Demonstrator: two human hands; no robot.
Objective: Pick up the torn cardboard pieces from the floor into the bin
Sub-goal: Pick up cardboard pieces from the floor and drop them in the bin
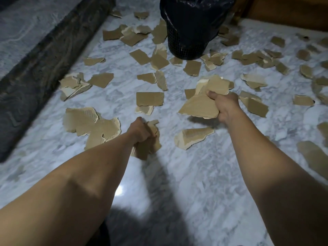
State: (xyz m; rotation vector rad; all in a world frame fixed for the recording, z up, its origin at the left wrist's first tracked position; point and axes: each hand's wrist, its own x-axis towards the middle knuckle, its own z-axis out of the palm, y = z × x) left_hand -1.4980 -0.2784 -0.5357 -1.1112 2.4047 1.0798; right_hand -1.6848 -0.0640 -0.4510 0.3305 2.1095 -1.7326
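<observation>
The person is leaning over the white marble floor point(195, 183) and stretching out both bare arms. The left hand point(141, 129) is squeezing a small stack point(148, 146) of torn cardboard pieces, with its fingers curled tight around it. The right hand point(223, 105) is gripping a bigger bunch point(199, 105), a little farther away and to the right. I think each hand is gathering many bits at once so there are fewer trips to the bin point(191, 29).

The black bin is standing at the far side, in the middle of the mess, so it is an easy reach from anywhere. Lots of loose pieces point(150, 98) are lying flat all over the floor, on the left, on the right and right up against the bin, so most of the job is waiting to be done.

The top of the bin is being cut off by the edge of the view, so I cannot tell what is inside it. The fingers of the left hand are hiding behind the stack. The bits at the far right are looking blurry. A dark stone step point(35, 73) is running along the left, and something wooden point(292, 11) is peeking in at the far right, but I cannot tell what it is
</observation>
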